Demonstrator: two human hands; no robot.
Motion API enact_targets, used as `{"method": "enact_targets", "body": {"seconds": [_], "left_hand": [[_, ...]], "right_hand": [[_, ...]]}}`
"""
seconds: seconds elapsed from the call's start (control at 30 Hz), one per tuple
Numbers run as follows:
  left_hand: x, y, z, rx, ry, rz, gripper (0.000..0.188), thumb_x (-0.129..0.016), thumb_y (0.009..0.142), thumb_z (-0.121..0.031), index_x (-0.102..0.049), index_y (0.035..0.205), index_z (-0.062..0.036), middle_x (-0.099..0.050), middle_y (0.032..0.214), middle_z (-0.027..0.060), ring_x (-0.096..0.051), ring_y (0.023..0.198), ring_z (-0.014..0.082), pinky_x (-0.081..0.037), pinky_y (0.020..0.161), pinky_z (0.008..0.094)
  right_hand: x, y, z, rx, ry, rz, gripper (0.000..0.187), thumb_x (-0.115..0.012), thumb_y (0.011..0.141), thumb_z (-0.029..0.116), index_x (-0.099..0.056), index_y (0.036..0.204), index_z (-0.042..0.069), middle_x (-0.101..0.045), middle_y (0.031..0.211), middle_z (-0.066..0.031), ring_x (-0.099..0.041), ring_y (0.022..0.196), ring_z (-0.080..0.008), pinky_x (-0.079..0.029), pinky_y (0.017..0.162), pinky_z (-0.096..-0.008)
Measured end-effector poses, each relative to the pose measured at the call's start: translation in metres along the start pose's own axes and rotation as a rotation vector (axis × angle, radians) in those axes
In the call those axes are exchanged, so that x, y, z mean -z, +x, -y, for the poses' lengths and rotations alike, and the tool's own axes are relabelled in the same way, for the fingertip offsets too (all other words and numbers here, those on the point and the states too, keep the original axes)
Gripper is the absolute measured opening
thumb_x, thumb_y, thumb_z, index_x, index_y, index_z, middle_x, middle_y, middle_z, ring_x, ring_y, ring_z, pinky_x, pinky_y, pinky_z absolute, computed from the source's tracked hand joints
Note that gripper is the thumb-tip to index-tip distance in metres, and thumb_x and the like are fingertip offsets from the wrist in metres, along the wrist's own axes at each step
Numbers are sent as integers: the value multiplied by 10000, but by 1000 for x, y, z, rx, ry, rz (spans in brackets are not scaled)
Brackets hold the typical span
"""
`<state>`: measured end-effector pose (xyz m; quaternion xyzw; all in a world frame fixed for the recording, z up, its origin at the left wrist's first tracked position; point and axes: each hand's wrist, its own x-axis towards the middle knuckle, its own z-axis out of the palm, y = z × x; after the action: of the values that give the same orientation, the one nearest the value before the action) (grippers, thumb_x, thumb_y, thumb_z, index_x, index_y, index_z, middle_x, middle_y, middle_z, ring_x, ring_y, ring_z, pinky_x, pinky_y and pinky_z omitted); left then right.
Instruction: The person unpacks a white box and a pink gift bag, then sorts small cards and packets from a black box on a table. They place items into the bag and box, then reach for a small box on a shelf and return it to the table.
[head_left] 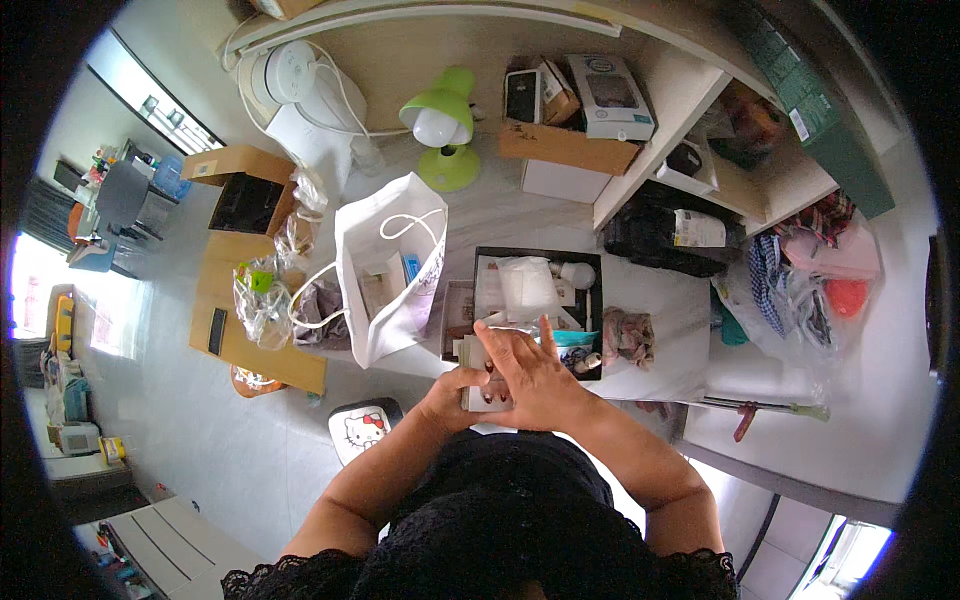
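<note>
At the table's front edge, close to my body, my two hands meet over a small flat whitish packet [488, 398] with a few dark reddish-brown spots on it. My left hand [448, 398] grips its left side, thumb on top. Across its top and right side lies my right hand [535, 380], its fingers partly extended and the fingertips over the tray's near edge. Just beyond is a black tray [540, 252] holding a white pouch [528, 288], a small white round-headed item [578, 275], and a teal-edged clear bag [574, 340]. My right fingers partly cover its contents.
Left of the tray stands an open white paper bag [365, 300] with rope handles. A green lamp [442, 125] and a cardboard box [570, 145] stand behind. A crumpled cloth bundle [628, 338] lies right, and an open carton [250, 270] stands at the left.
</note>
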<state>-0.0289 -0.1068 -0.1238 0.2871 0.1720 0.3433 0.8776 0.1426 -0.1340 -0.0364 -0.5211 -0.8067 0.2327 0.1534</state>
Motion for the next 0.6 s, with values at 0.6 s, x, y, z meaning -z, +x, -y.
{"method": "enact_targets", "body": {"seconds": [0.6], "left_hand": [[-16, -16, -26, 234, -367, -103, 914, -713, 615, -303, -327, 1411, -71, -482, 1300, 167, -499, 1204, 313, -420, 1010, 459]], "right_hand": [[-39, 15, 11, 75, 7, 4, 1135, -808, 600, 451, -193, 1485, 96, -417, 1313, -145, -431, 1214, -364, -203, 1037, -701]]}}
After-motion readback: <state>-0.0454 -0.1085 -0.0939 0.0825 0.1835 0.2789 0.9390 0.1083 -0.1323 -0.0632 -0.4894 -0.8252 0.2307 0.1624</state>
